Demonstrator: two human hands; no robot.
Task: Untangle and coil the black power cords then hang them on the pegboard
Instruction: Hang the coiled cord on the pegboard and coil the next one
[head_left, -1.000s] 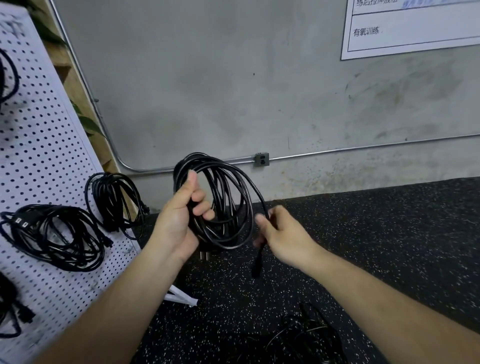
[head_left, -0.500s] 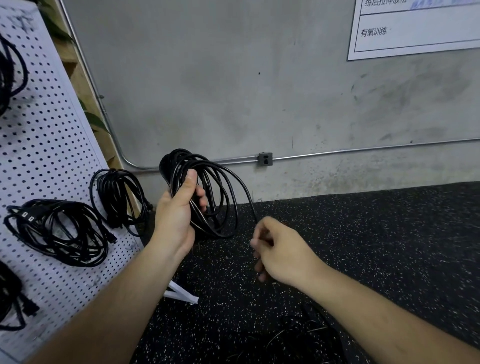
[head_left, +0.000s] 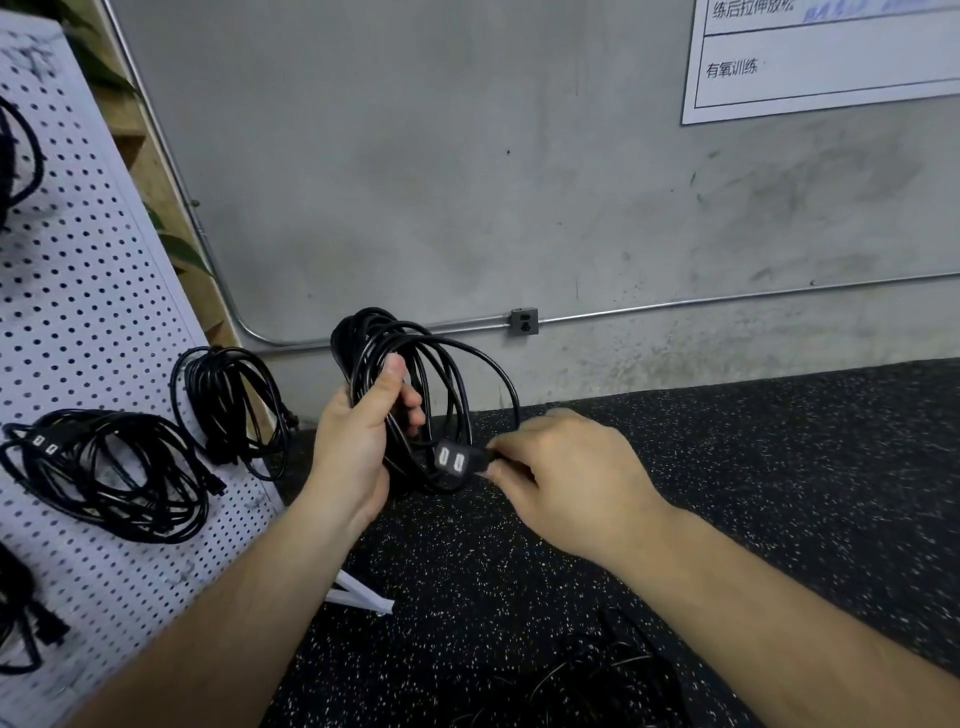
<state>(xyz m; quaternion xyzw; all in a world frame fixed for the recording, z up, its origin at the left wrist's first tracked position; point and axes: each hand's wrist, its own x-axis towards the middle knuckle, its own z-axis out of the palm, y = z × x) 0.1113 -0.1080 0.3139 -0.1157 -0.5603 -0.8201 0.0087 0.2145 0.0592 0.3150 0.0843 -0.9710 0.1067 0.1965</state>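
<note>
Two hands share one cord in the head view. The left hand (head_left: 358, 447) grips a coil (head_left: 441, 364) of black cord, thumb up across the loops and fingers curled through them, holding it upright above the floor (head_left: 753, 467), just right of the pegboard (head_left: 93, 312). The right hand (head_left: 566, 478) pinches the cord just behind its connector (head_left: 453, 458), whose face with two pale slots is turned to the camera and lies against the lower loops. The pegboard, white and perforated, leans at the left; two coiled cords hang on it side by side, a small bundle (head_left: 234, 405) near its right edge and a wide bundle (head_left: 114, 473) to the left of that. A white foot (head_left: 358, 597) juts from the board's base onto the floor. The floor is black rubber flecked with white, and a loose tangle (head_left: 597, 670) of black cord lies on it at the bottom edge. Behind stands a grey, stained concrete wall (head_left: 415, 182); a metal conduit (head_left: 727, 299) runs along it low down, through a small grey box (head_left: 523, 322), then bends up behind the board. A white sign (head_left: 831, 62) with printed characters hangs at top right.
</note>
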